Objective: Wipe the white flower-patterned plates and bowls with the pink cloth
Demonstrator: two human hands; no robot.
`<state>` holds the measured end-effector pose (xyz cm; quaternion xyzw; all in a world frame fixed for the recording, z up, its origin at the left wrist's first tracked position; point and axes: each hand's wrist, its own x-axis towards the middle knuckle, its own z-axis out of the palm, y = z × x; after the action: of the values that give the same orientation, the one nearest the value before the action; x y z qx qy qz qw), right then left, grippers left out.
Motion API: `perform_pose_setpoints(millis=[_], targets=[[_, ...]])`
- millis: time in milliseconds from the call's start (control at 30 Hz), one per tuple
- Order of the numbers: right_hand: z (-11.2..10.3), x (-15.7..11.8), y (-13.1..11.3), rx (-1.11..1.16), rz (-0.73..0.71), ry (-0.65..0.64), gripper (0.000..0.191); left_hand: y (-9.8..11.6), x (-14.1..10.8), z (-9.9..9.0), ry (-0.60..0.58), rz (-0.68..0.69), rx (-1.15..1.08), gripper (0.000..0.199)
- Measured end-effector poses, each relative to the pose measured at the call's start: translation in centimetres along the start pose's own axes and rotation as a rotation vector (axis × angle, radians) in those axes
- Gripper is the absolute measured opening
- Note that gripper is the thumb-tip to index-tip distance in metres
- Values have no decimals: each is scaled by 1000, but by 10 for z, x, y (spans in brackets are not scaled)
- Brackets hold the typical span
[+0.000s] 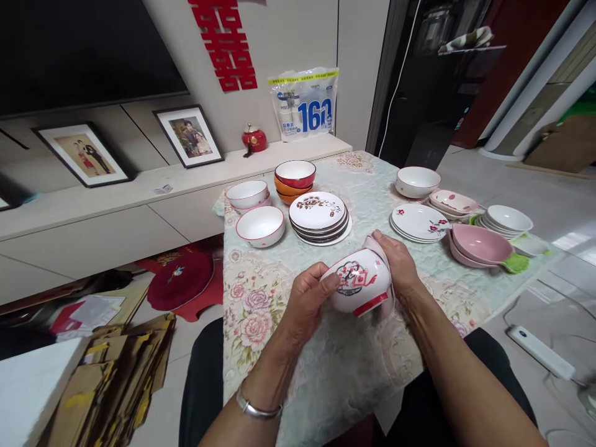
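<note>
A white bowl (361, 279) with a red foot ring and a red-and-black pattern is tipped on its side between my hands, above the near part of the table. My left hand (310, 295) grips its left side, thumb on the outer wall. Around its right side, my right hand (395, 261) presses a pale pink cloth (385, 298) against the bowl. The bowl's inside faces away from me and is hidden. Beyond it stand a stack of brown-flowered plates (319, 211) and a white red-rimmed bowl (261, 225).
On the flowered tablecloth (256, 310), stacked red and orange bowls (295, 174) stand at the back. Flowered plates (419, 221), pink leaf-shaped dishes (482, 243) and small white bowls (510, 218) sit at the right. A red stool (181, 279) and flattened cardboard (107, 372) are at the left.
</note>
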<state>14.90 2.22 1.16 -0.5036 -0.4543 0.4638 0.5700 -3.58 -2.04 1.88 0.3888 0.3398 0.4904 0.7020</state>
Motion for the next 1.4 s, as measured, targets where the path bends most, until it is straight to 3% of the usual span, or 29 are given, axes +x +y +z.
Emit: perform_pose_setpoints(millis=[167,400,533,600,667,833,967,1033,1100,1267,1400], targets=[[3,-10,-15,-308,-242,-81,47,3,-2,-9,-96,-59,291,35],[30,-38,-26,-772,-722,-35,30,-5,0,-6,-59,-8,57,30],[40,-46,-26,-852,-818,-44,29,-5,-1,0,-37,25,-14,31],[35,-40,-24,-786,-798,-93,30,-5,-1,2,-24,20,-29,31],[24,-29,-18,-627,-682,-133,33,-5,-2,3,9,-3,-43,32],[7,-2,1,-161,11,71,41,-6,0,4,67,-24,-80,37],[8,3,9,91,279,133,44,-6,2,3,47,-1,-149,38],[6,3,7,122,261,167,43,-5,1,0,7,-12,-140,36],[1,2,3,44,128,162,44,-3,0,-3,-41,-24,-68,34],[-4,-3,-13,-143,-49,-102,47,-3,-1,-12,-124,-42,190,35],[2,-12,-21,-336,-266,-83,44,-7,0,-14,-104,7,212,35]])
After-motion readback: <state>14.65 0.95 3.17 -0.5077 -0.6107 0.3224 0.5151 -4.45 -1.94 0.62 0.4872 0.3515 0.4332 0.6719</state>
